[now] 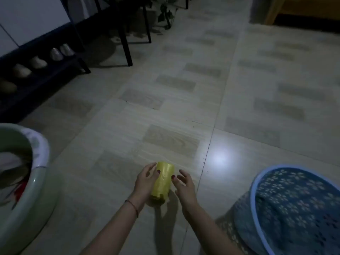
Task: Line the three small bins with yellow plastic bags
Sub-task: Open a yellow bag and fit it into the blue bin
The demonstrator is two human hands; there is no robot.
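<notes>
Hands first: left hand cupping the roll of yellow bags, right hand spread open just beside it. Roll running lengthwise away from the body, between both palms, probably needing a loose end peeled.

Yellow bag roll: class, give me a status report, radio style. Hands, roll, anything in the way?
Left hand wrapped around yellow bag roll; right hand open, thumb touching. No bag pulled free yet. Green bin left, blue perforated basket right, floor between clear.
</notes>
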